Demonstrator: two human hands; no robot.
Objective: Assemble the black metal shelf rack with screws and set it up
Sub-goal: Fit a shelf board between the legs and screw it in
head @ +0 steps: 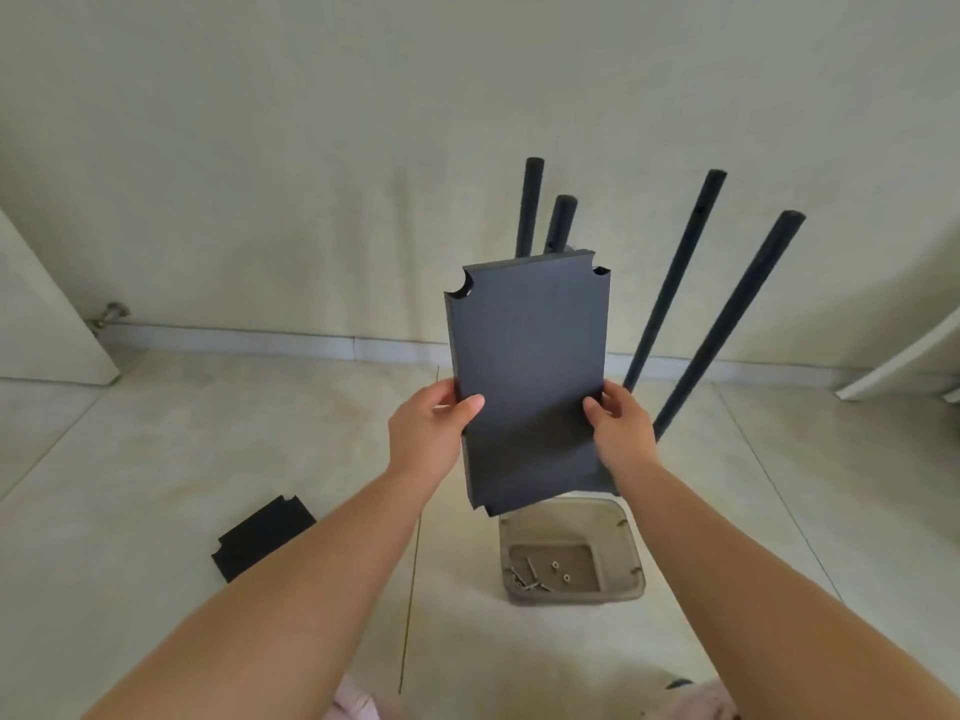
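I see both hands gripping a flat black shelf panel (530, 376) with notched corners, held upright mid-air: left hand (428, 428) at 9 o'clock, right hand (618, 426) at 3, thumbs across its face. Four black poles (675, 275) rise behind at 12; a tray (571, 553) of screws (532, 582) sits on the floor at 6.

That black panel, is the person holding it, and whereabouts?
Yes. Both hands hold the black shelf panel by its long side edges, around the middle: left hand on the left edge, right hand on the right, thumbs on the face.
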